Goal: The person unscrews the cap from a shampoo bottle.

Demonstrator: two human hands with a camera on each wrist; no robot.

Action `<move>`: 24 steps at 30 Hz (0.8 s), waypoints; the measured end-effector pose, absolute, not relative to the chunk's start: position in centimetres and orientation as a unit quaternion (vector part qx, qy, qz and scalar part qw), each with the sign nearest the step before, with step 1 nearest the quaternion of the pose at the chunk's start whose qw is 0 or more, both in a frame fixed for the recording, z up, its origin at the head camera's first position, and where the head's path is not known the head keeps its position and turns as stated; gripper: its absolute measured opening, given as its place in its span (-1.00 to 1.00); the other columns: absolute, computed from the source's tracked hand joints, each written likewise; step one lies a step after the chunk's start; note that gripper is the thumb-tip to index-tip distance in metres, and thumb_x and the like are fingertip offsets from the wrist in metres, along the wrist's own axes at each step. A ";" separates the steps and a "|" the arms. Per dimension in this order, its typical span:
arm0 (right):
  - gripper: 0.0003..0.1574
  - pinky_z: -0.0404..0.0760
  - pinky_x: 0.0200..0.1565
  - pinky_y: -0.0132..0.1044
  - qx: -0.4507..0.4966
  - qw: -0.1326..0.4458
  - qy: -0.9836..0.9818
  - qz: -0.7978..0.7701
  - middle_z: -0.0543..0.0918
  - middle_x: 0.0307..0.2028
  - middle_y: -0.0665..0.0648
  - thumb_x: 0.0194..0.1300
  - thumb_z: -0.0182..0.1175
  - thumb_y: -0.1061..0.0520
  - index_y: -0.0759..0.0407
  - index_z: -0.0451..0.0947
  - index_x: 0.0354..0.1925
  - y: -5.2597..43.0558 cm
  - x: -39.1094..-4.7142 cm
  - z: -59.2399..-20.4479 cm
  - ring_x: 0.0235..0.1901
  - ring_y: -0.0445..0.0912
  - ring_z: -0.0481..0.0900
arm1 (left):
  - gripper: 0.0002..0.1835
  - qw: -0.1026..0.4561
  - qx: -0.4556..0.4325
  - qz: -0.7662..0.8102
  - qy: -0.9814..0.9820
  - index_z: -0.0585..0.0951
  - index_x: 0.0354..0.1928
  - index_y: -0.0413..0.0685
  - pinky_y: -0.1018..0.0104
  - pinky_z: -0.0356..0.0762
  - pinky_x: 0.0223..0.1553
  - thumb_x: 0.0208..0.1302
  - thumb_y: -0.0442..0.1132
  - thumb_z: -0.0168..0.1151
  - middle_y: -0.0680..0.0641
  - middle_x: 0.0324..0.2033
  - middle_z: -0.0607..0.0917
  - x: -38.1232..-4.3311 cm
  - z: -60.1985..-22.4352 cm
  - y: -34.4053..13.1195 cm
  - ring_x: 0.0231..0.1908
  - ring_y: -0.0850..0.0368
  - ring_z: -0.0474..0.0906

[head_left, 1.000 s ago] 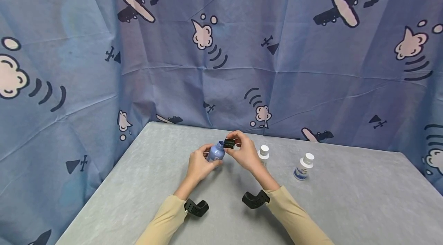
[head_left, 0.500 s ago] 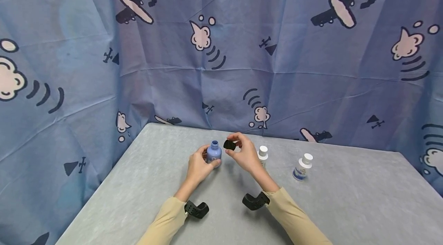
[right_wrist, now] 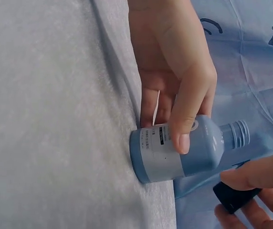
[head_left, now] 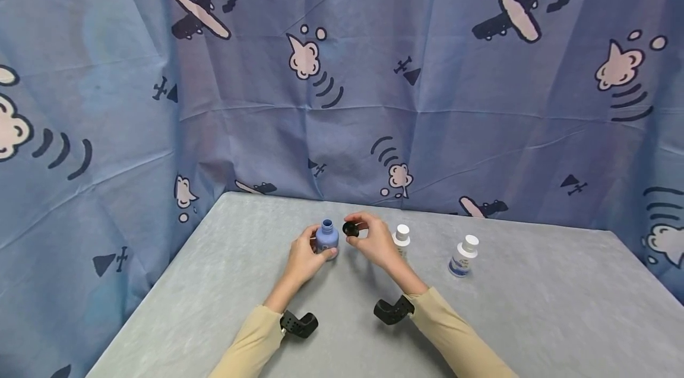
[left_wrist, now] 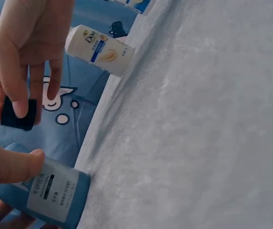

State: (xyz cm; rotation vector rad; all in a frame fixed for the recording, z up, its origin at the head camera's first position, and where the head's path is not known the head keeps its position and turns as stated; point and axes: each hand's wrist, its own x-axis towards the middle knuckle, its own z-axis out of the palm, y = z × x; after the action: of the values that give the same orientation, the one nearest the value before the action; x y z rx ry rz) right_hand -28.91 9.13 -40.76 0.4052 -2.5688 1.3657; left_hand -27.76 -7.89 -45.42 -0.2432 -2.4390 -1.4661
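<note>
A small blue bottle (head_left: 327, 238) stands on the table with its threaded neck (right_wrist: 240, 134) bare. My left hand (head_left: 306, 257) grips its body from the left, thumb across the front label. Just right of the bottle's mouth, my right hand (head_left: 376, 242) pinches a black cap (head_left: 350, 229) between thumb and fingers. The cap is apart from the neck and raised off the table. In the left wrist view the cap (left_wrist: 18, 114) shows side-on, while the bottle (left_wrist: 55, 191) shows a printed white label. The right wrist view has the cap (right_wrist: 236, 191) beside the bottle's shoulder.
A white Dove bottle (head_left: 402, 235) with a white lid stands just behind my right hand, partly hidden by it. Another white bottle (head_left: 463, 256) with a blue-marked label stands farther right. A patterned blue curtain (head_left: 342, 99) hangs behind the grey-covered table (head_left: 534, 295).
The black cap was at the tilted bottle's mouth a second ago. The bottle has since been stood upright, and the cap has come away from the neck and turned in my right hand's fingers.
</note>
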 end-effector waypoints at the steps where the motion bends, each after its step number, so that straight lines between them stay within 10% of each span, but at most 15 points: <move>1: -0.53 0.53 0.04 0.09 0.137 0.099 -0.871 0.462 0.66 -0.05 0.23 -0.02 0.36 0.39 0.20 0.62 -0.06 9.2 -28.9 -40.7 -0.09 0.11 0.65 | -0.37 0.148 -0.087 -0.506 -0.845 0.47 0.14 -0.27 0.07 0.58 -0.10 -0.01 -0.27 0.46 -0.29 -0.02 0.63 -27.6 -45.5 -7.9 -0.08 -0.12 0.62; 24: -0.56 0.61 -0.07 -0.08 0.159 0.038 -0.892 0.422 0.73 -0.15 0.16 -0.02 0.37 0.38 0.18 0.63 -0.10 9.5 -29.3 -42.2 -0.19 0.02 0.66 | -0.37 0.170 -0.070 -0.525 -0.831 0.50 0.11 -0.18 0.07 0.62 -0.09 -0.08 -0.32 0.51 -0.25 -0.09 0.66 -27.2 -45.2 -8.0 -0.09 -0.11 0.61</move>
State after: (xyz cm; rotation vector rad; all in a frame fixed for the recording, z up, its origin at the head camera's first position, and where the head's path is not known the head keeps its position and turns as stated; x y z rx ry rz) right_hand -29.32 9.49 -42.19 0.4874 -2.7352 1.2953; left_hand -27.19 -7.99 -45.15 -0.1989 -2.3615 -1.4920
